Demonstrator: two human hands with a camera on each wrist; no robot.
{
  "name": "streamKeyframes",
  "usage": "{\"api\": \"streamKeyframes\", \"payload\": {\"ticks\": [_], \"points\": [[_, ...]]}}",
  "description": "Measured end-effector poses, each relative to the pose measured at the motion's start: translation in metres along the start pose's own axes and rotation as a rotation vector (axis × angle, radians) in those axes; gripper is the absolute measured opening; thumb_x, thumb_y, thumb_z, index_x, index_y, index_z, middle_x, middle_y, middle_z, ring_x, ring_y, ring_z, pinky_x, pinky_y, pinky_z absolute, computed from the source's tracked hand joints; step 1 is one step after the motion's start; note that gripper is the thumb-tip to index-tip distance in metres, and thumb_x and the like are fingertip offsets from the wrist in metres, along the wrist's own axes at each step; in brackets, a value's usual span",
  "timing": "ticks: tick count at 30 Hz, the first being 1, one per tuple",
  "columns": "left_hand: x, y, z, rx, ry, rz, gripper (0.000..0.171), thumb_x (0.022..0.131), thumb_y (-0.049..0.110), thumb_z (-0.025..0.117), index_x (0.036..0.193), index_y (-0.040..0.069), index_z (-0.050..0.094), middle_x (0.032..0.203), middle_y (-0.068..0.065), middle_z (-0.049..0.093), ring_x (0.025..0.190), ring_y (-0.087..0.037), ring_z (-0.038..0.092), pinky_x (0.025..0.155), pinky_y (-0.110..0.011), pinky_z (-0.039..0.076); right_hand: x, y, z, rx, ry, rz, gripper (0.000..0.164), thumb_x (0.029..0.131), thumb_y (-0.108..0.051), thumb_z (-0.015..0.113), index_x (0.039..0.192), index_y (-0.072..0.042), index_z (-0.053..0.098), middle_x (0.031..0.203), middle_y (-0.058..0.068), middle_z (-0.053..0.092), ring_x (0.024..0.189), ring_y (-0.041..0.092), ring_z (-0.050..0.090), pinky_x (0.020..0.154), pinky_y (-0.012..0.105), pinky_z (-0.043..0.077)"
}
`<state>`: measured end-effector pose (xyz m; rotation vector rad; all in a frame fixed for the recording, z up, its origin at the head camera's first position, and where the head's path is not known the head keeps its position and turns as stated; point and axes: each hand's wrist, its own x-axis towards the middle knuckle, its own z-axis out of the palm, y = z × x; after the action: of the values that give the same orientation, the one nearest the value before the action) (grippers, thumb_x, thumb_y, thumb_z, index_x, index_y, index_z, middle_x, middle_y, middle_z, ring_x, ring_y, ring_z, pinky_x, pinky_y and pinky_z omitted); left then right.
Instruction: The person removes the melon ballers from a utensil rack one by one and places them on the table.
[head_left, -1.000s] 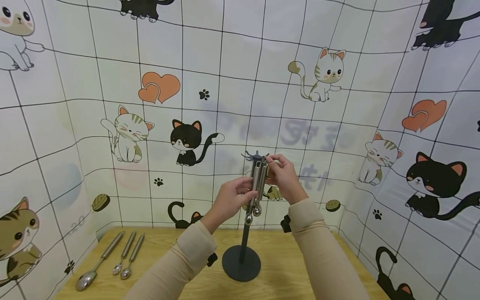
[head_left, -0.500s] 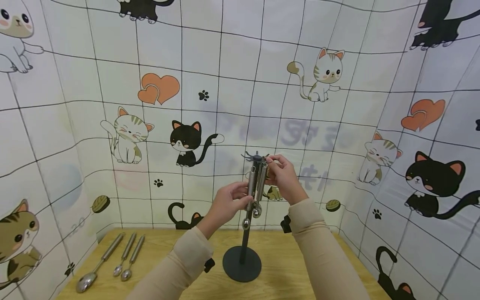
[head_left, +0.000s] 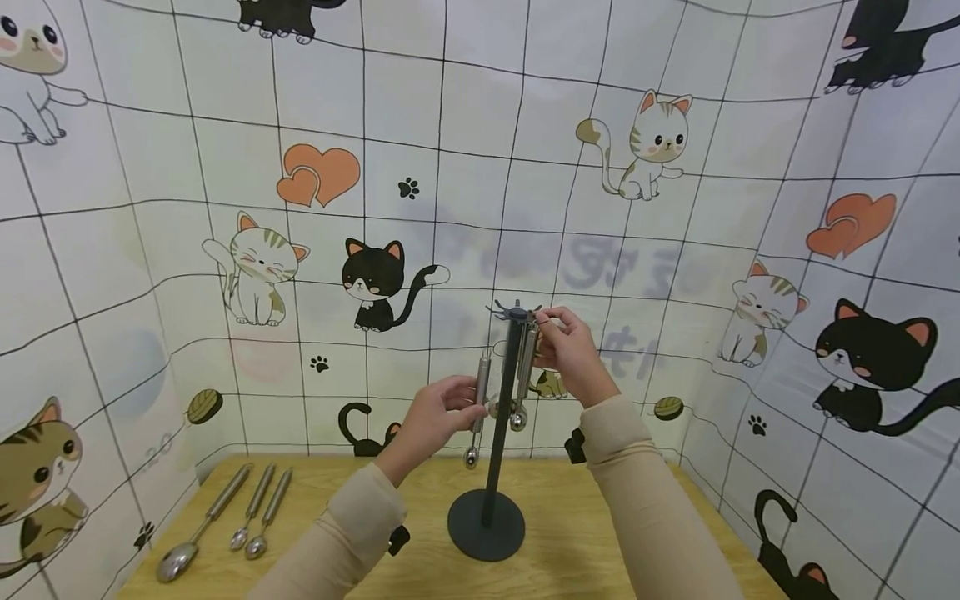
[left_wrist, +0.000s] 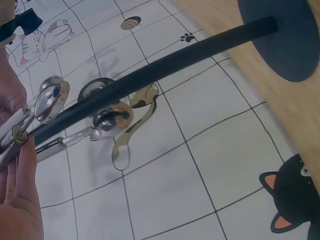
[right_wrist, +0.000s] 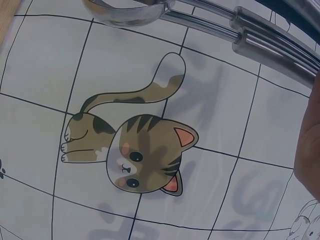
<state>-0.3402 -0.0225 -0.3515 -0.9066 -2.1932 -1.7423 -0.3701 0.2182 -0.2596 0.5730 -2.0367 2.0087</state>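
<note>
My left hand [head_left: 442, 410] holds a small metal spoon [head_left: 483, 379] by its handle, bowl down, just left of a dark utensil stand [head_left: 504, 408]. Its fingers and thumb press the handle from either side, and the left wrist view shows the spoon's bowl [left_wrist: 52, 102] beside the pole. At the top of the stand, my right hand [head_left: 570, 354] pinches near a hook, where the handle of a hanging spoon [head_left: 527, 358] ends. The exact grip of those fingertips is too small to tell. Two steel handles [right_wrist: 275, 52] run towards the hand in the right wrist view.
One large spoon [head_left: 202, 525] and two small spoons [head_left: 264, 517] lie on the left of the wooden table [head_left: 585, 533]. The stand's round base [head_left: 486, 546] rests near the middle. A cat-printed cloth wall [head_left: 480, 108] encloses the back and sides.
My left hand has drawn its spoon down and to the left, away from the hanging ones and off the stand's top. My right hand has stayed by the hook.
</note>
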Motion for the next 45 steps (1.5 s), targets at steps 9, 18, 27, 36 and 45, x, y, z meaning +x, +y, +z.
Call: {"api": "streamKeyframes", "payload": {"ticks": [9,18,27,36,45], "points": [[-0.012,-0.022,-0.015,0.038,0.044,-0.079,0.042,0.092,0.015,0.078,0.132,0.010,0.065,0.114,-0.008,0.072,0.102,-0.020,0.071,0.078,-0.034,0.061,0.001,-0.001,-0.001,0.012,-0.007,0.001,0.025,0.106,-0.034,0.055,0.119,-0.012,0.053,0.069,-0.001,0.031,0.059,0.015,0.026,0.060,0.032,0.048],[-0.022,-0.033,-0.026,0.083,0.059,-0.109,0.041,0.092,0.017,0.077,0.131,0.010,0.065,0.113,-0.004,0.071,0.104,-0.022,0.070,0.078,-0.034,0.060,0.002,-0.002,-0.001,0.002,-0.008,0.004,0.024,0.106,-0.033,0.054,0.120,-0.013,0.053,0.068,0.000,0.026,0.059,0.015,0.027,0.062,0.032,0.052],[-0.028,-0.044,-0.035,0.082,0.073,-0.113,0.040,0.092,0.018,0.077,0.129,0.009,0.065,0.114,-0.004,0.071,0.103,-0.021,0.070,0.078,-0.035,0.061,0.002,0.000,-0.003,-0.008,-0.005,-0.009,0.024,0.106,-0.034,0.055,0.119,-0.013,0.055,0.068,-0.001,0.024,0.059,0.015,0.025,0.061,0.031,0.051],[-0.036,-0.058,-0.045,0.086,0.107,-0.132,0.038,0.092,0.018,0.078,0.127,0.010,0.067,0.109,-0.002,0.073,0.099,-0.019,0.072,0.078,-0.033,0.059,0.003,0.002,-0.001,0.009,0.003,0.005,0.026,0.106,-0.034,0.055,0.120,-0.012,0.053,0.067,0.000,0.026,0.058,0.015,0.025,0.061,0.032,0.052],[-0.049,-0.068,-0.060,0.076,0.115,-0.149,0.034,0.093,0.017,0.076,0.126,0.012,0.067,0.110,-0.002,0.073,0.101,-0.017,0.071,0.085,-0.034,0.058,0.000,0.000,0.000,0.016,0.004,0.007,0.026,0.106,-0.033,0.054,0.120,-0.011,0.053,0.066,0.000,0.027,0.057,0.015,0.026,0.060,0.031,0.053]]}}
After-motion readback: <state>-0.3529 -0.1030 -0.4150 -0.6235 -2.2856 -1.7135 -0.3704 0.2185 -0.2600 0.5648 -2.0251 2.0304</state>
